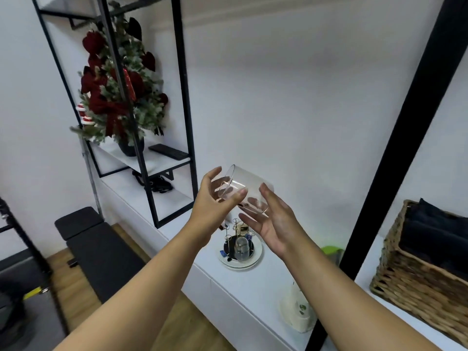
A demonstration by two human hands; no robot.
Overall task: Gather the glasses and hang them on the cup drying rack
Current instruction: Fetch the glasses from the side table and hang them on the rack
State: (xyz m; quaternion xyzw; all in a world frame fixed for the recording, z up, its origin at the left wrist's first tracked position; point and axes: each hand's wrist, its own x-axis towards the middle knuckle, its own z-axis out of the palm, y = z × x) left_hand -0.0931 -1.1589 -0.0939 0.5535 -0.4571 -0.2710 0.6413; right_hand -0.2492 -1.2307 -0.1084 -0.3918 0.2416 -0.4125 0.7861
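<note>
Lying sideways—glass [244,190], mouth seemingly left

The left hand [215,201] is hiding part of the rack [239,239] at the table's [253,282] far edge; the basket [425,264] is running off the right edge.

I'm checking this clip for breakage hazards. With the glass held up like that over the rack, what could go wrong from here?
1. The clear glass lies tilted on its side in the air, gripped by the left hand with the right hand only touching its base; it could slip during a handover.
2. It is held above the cup drying rack, where another glass already hangs; a drop might hit both.
3. The rack's thin prongs look crowded, so hanging it could knock that glass.
</note>
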